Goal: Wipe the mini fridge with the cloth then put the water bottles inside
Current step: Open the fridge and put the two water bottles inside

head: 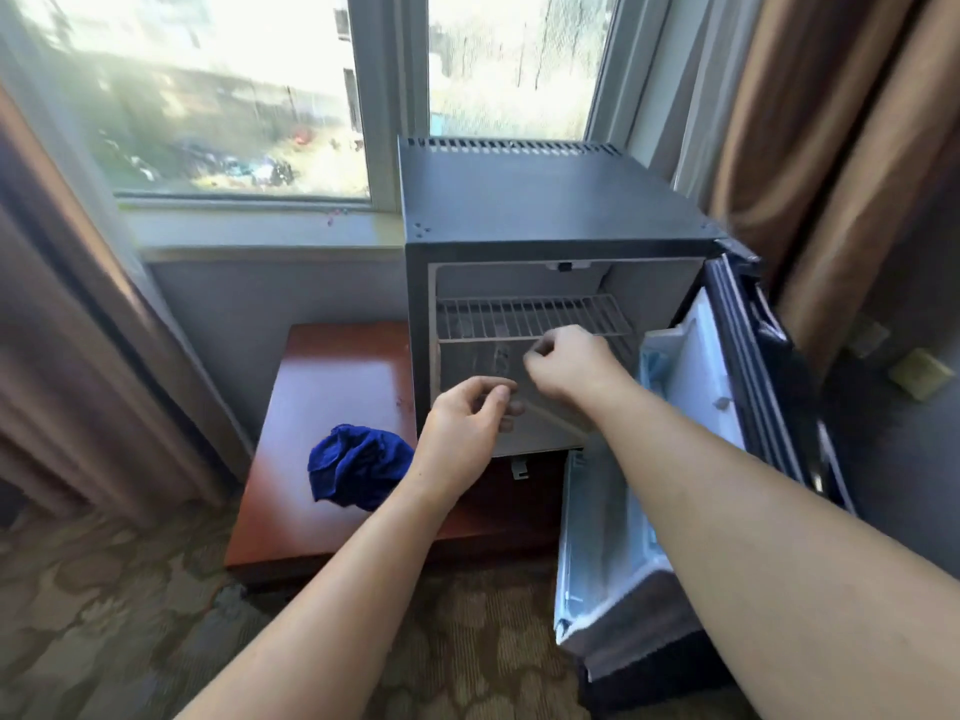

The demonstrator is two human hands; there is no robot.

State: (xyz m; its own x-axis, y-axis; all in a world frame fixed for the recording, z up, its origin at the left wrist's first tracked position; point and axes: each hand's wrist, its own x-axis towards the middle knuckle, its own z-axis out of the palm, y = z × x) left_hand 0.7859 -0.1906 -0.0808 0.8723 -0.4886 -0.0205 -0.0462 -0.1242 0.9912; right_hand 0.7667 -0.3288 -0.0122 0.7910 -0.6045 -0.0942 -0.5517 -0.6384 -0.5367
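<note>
The black mini fridge (545, 210) stands on a low wooden table with its door (691, 407) swung open to the right. A wire shelf (524, 317) sits in the upper part of the cavity. Below it, a translucent shelf panel (478, 366) is tilted in the opening. My left hand (467, 423) pinches its lower front edge. My right hand (566, 363) grips its upper edge with curled fingers. The blue cloth (358, 467) lies crumpled on the table, left of my left wrist. No water bottles are in view.
The wooden table (332, 397) reaches left of the fridge, under the window sill (260, 231). Brown curtains (831, 148) hang on both sides. The open door juts toward me on the right, over patterned carpet (130, 615).
</note>
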